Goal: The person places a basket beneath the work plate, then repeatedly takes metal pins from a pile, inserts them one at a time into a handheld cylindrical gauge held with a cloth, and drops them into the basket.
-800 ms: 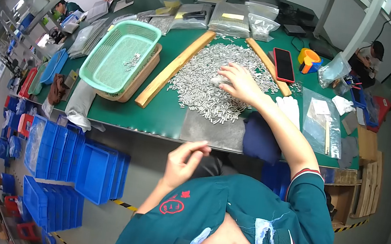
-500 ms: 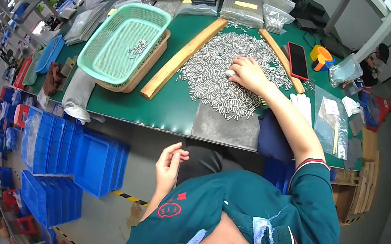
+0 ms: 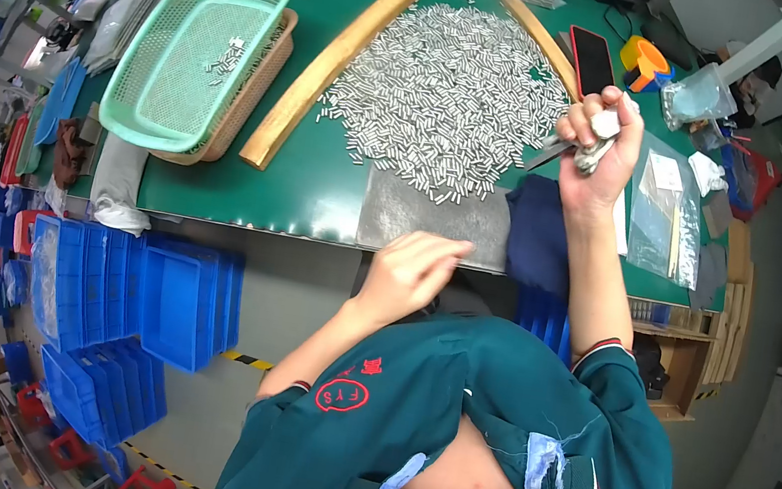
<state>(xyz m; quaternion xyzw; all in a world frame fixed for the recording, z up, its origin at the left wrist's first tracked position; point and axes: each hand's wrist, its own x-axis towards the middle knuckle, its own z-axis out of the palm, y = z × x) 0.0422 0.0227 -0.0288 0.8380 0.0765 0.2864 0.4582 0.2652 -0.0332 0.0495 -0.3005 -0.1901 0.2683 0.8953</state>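
Raised over the right side of the pile, my right hand [image 3: 598, 159] is closed around a metal tool [image 3: 550, 155] with a flat, narrow end sticking out to the left. White wrapped material [image 3: 605, 125] shows among its fingers; the tool's exact kind is unclear. My left hand [image 3: 410, 273] hovers near the table's front edge, fingers loosely bent and apart, with nothing visible in it. Between the hands and the far side lies a wide heap of small metal pins [image 3: 444, 91]. A grey mat [image 3: 430, 220] is at the table edge before the heap.
Wooden bars [image 3: 335, 74] flank the heap. At left, a green basket [image 3: 118, 108] holding some pins rests in a tan one [image 3: 279, 46]. A phone [image 3: 591, 64], tape dispenser [image 3: 645, 60] and plastic bag [image 3: 658, 219] lie right. Blue crates [image 3: 175, 303] stand below.
My right hand has left the pile, moving right and up with the metal tool and white material in its grip. My left hand has risen toward the table edge. The view has shifted.
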